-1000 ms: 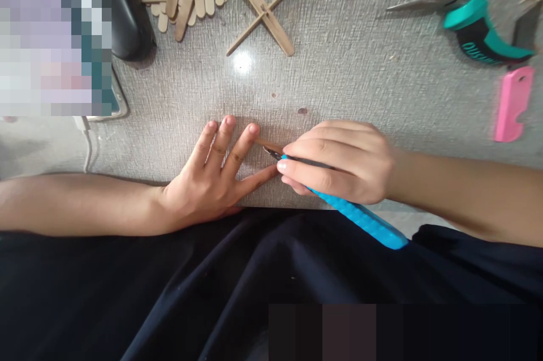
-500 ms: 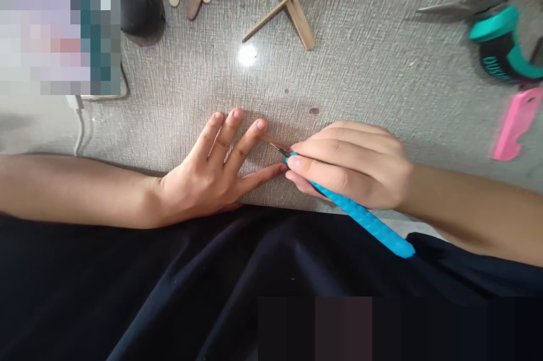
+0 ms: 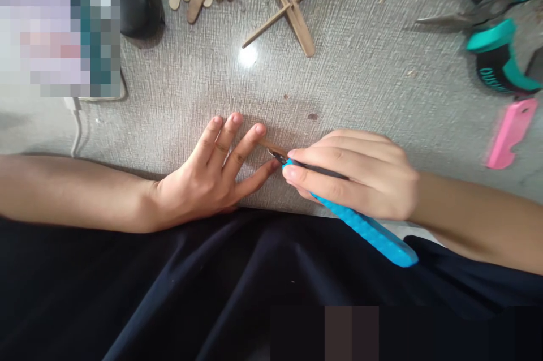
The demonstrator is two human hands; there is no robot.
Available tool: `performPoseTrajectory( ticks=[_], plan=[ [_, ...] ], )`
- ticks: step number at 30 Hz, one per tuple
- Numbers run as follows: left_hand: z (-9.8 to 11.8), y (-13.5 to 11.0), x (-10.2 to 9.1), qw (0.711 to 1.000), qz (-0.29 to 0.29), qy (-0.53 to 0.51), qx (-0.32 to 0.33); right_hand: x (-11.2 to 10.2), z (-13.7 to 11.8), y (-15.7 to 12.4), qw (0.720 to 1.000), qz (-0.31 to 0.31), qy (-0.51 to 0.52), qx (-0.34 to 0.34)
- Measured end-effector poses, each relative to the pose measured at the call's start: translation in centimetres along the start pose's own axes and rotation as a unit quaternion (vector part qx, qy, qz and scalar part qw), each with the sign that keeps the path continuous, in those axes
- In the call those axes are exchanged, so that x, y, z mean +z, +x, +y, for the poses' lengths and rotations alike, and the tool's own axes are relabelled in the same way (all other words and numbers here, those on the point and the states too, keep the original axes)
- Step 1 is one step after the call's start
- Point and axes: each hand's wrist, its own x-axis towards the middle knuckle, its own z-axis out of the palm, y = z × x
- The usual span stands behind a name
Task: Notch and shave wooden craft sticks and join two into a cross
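The left hand (image 3: 206,177) has bent its thumb, otherwise splayed; the right hand (image 3: 369,171) grips a craft knife (image 3: 367,231) pointing toward ten o'clock.

Blue knife (image 3: 365,229) rolled, dark strip (image 3: 323,171) back in view.

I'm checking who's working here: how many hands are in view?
2: the left hand, spread at one end of a wooden stick, and the right hand, gripping a blue-handled tool.
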Motion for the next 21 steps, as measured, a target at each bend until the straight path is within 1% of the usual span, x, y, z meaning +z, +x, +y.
performPoseTrajectory(
  ticks=[5,11,15,21],
  plan=[
    [-0.02,0.0,0.01,1.0,-0.008,-0.016,-0.005,-0.23,-0.33,0.2,1.0,0.0,0.021,0.02],
    [-0.18,0.41,-0.32,0.999,0.015,0.048,0.016,-0.26,-0.17,0.35,1.0,0.013,0.014,0.013],
    [-0.34,0.64,-0.47,0.996,0.021,0.082,0.026,-0.35,-0.16,0.27,1.0,0.016,0.01,0.016],
    [-0.38,0.37,-0.36,0.999,0.012,0.044,0.017,-0.27,-0.24,-0.19,0.999,0.016,0.012,0.026]
  ],
)
